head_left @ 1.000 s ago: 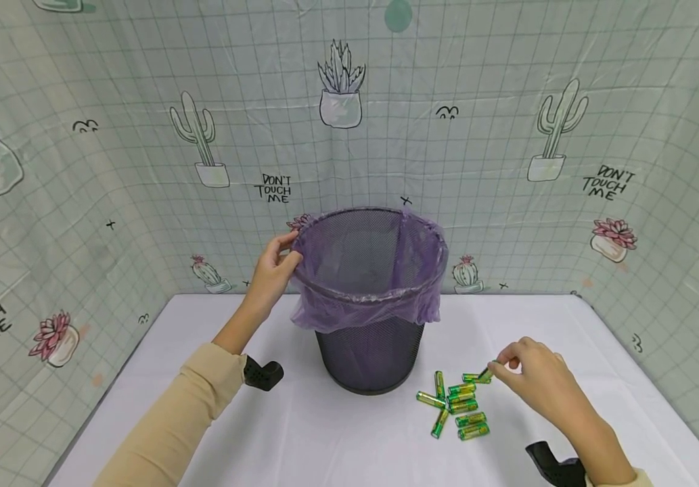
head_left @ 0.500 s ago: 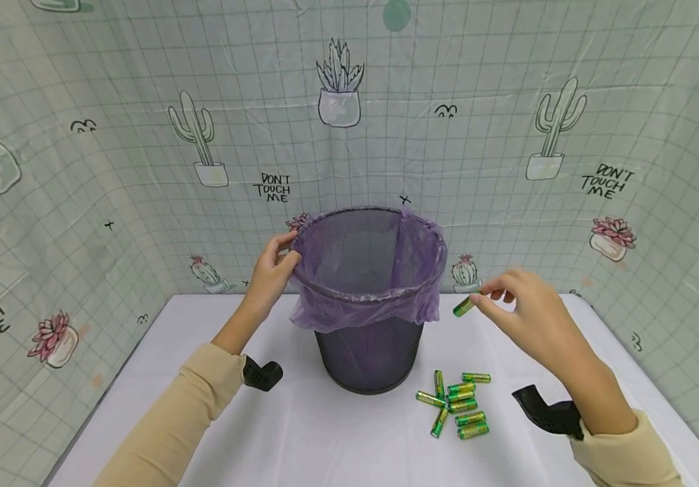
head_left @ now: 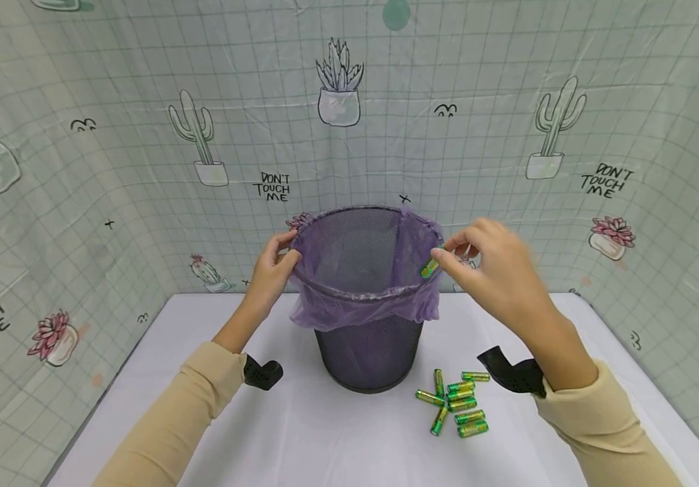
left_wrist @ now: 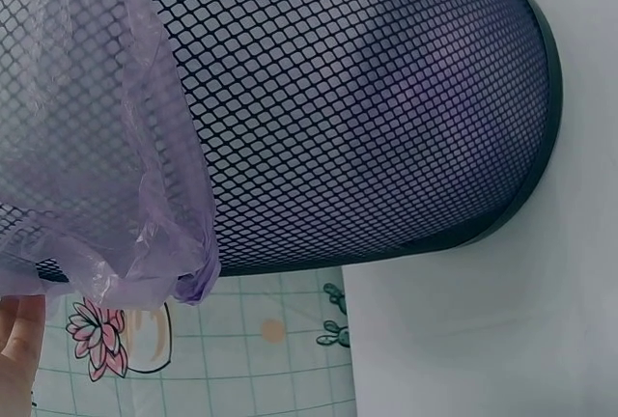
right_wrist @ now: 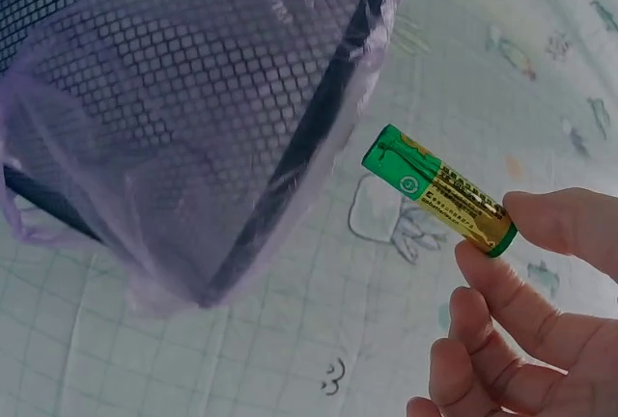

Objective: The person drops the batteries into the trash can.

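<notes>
Head view: the rim of the mesh wastebasket point(head_left: 369, 297) is gripped by the left hand point(head_left: 271, 270); a green battery point(head_left: 430, 266) is pinched by the right hand point(head_left: 495, 277) at the opposite rim. Loose batteries point(head_left: 455, 404) lie on the table point(head_left: 300, 439).

Left wrist view: the purple liner point(left_wrist: 106, 185) is seen draped over the mesh; the grip cannot be judged.

Right wrist view: the battery point(right_wrist: 439, 190) is held between fingertips point(right_wrist: 560, 219), just beside the rim.

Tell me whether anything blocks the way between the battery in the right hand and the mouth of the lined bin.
Nothing visible does. The right hand pinches the battery by one end, just outside the rim of the bin. The purple liner is folded over the rim, the mouth is open, and the left hand holds the far side.
</notes>
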`<act>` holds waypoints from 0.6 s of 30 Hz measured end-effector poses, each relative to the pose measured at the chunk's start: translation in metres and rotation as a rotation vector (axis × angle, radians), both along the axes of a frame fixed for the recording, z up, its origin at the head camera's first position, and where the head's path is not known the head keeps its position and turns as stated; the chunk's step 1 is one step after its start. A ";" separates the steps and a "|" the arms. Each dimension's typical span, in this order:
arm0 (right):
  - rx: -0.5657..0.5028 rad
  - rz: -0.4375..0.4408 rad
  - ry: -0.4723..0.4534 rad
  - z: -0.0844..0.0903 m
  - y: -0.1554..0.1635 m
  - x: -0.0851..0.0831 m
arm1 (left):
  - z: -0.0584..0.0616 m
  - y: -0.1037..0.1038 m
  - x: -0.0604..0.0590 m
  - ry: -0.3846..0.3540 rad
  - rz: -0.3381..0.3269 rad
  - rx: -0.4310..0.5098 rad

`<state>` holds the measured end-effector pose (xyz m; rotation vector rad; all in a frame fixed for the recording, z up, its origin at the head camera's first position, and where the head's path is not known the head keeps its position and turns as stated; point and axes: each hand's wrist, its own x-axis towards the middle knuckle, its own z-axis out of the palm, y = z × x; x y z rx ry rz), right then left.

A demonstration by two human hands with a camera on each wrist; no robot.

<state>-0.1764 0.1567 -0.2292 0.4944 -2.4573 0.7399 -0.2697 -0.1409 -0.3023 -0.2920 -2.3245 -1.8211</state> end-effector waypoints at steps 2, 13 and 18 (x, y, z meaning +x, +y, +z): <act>0.017 0.011 -0.015 0.000 -0.005 -0.003 | 0.000 0.000 0.000 0.002 0.001 -0.002; 0.115 0.038 -0.154 -0.012 -0.017 -0.013 | 0.000 0.000 0.000 0.009 0.007 -0.011; 0.110 0.056 -0.172 -0.017 -0.018 -0.014 | 0.001 0.000 0.000 0.010 0.005 -0.007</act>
